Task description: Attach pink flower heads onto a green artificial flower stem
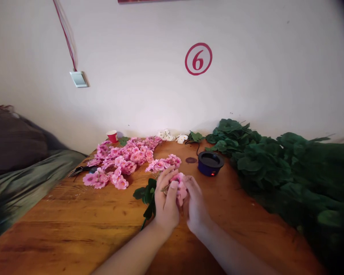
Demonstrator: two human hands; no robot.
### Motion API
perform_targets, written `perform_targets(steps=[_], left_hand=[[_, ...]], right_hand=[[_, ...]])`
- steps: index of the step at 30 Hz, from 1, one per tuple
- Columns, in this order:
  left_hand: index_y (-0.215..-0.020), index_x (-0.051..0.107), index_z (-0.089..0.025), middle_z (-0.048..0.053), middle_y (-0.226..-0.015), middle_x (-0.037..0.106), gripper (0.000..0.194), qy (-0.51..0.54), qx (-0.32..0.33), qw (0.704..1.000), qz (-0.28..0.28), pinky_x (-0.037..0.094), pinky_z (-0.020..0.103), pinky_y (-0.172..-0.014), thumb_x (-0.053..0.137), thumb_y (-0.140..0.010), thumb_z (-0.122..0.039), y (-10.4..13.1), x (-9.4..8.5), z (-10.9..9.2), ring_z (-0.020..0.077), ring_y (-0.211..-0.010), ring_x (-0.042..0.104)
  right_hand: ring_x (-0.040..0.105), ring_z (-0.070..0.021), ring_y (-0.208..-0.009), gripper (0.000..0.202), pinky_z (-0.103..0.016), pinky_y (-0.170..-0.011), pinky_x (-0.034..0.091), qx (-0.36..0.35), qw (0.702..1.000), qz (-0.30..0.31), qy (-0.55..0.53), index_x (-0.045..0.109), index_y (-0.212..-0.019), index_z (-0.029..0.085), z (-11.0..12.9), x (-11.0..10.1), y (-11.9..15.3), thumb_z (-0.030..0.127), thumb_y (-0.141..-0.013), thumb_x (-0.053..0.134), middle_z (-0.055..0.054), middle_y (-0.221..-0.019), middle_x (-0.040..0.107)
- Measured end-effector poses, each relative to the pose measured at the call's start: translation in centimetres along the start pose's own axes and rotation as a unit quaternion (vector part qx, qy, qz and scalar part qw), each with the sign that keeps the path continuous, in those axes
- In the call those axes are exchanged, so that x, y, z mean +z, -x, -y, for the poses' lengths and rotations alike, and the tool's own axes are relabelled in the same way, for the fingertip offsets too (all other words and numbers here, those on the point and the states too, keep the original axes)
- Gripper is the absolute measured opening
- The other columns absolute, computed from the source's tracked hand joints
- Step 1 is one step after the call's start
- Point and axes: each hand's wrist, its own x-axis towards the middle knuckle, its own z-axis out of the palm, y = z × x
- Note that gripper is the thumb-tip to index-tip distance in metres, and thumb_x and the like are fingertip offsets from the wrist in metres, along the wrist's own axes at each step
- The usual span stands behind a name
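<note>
Holding pink blossoms [181,194] (bright, partly hidden) is the left hand [166,202]; right hand [197,203] alongside, its grip unclear

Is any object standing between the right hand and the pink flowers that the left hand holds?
Nothing visible stands between them: the right hand is close beside the pink flowers in the left hand. The dark round pot sits beyond, outside that gap.

The left grip [164,204] partly hides a pink blossom [182,191] and rightmost leaves [331,183] are blurred.
</note>
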Motion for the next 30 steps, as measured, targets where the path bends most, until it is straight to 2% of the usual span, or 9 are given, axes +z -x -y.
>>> perform_targets(steps=[3,5,9,13,19,24,30], left_hand=[[-0.114,0.070,-0.022,0.009,-0.134,0.060,0.031,-0.017,-0.003,1.000,-0.021,0.036,0.049,-0.114,0.044,-0.099,-0.032,-0.2,-0.1,0.2,0.0251,-0.131,0.050],[-0.113,0.069,-0.022,0.008,-0.133,0.061,0.031,-0.030,-0.007,0.999,-0.026,0.035,0.048,-0.115,0.043,-0.100,-0.032,-0.2,-0.2,0.2,0.0240,-0.131,0.050],[-0.113,0.068,-0.022,0.009,-0.135,0.059,0.033,-0.043,-0.006,0.998,-0.035,0.036,0.048,-0.114,0.039,-0.102,-0.032,-0.3,-0.3,0.2,0.0234,-0.131,0.050],[-0.117,0.067,-0.022,0.009,-0.136,0.058,0.035,-0.076,0.024,0.996,-0.039,0.036,0.048,-0.113,0.037,-0.103,-0.031,-0.5,-0.4,-0.1,0.0233,-0.130,0.049],[-0.122,0.065,-0.022,0.009,-0.142,0.053,0.034,-0.168,0.080,0.983,-0.003,0.032,0.049,-0.115,0.037,-0.102,-0.026,-0.8,-1.0,-0.6,0.0236,-0.134,0.045],[-0.121,0.066,-0.023,0.008,-0.139,0.057,0.034,-0.244,0.127,0.961,0.032,0.031,0.052,-0.113,0.040,-0.099,-0.022,-1.3,-1.5,-0.4,0.0258,-0.134,0.044],[-0.124,0.065,-0.024,0.005,-0.141,0.058,0.034,-0.305,0.153,0.938,0.055,0.031,0.053,-0.114,0.047,-0.096,-0.021,-1.7,-1.7,-0.4,0.0275,-0.139,0.038]], right_hand=[[0.038,-0.0086,-0.047,0.047,-0.021,-0.047,0.034,0.012,0.999,0.012,-0.027,0.037,-0.071,0.022,0.2,0.1,0.0,0.049,-0.075,0.075,0.008,-0.052,0.045],[0.037,-0.0079,-0.048,0.045,-0.020,-0.047,0.033,-0.003,1.000,0.012,0.011,0.041,-0.070,0.021,0.1,0.1,-0.1,0.047,-0.073,0.078,0.007,-0.054,0.046],[0.040,-0.0085,-0.054,0.041,-0.021,-0.049,0.035,-0.025,0.996,0.018,0.079,0.048,-0.069,0.019,0.0,-0.1,-0.2,0.047,-0.074,0.077,0.005,-0.060,0.048],[0.045,-0.0101,-0.055,0.038,-0.022,-0.051,0.036,-0.027,0.996,0.002,0.085,0.051,-0.074,0.019,-0.2,-0.2,-0.3,0.048,-0.074,0.076,0.004,-0.062,0.052],[0.042,-0.0097,-0.054,0.042,-0.022,-0.050,0.035,-0.020,0.992,-0.018,0.121,0.049,-0.064,0.019,0.1,-0.1,-0.3,0.049,-0.070,0.076,0.004,-0.059,0.049],[0.042,-0.0101,-0.050,0.042,-0.023,-0.047,0.035,0.015,0.993,-0.051,0.105,0.045,-0.059,0.020,0.3,0.0,-0.4,0.048,-0.065,0.076,0.004,-0.053,0.049],[0.039,-0.0098,-0.050,0.041,-0.023,-0.047,0.032,-0.008,0.988,-0.093,0.121,0.041,-0.061,0.021,-0.5,-0.4,-0.5,0.047,-0.073,0.070,0.006,-0.053,0.045]])
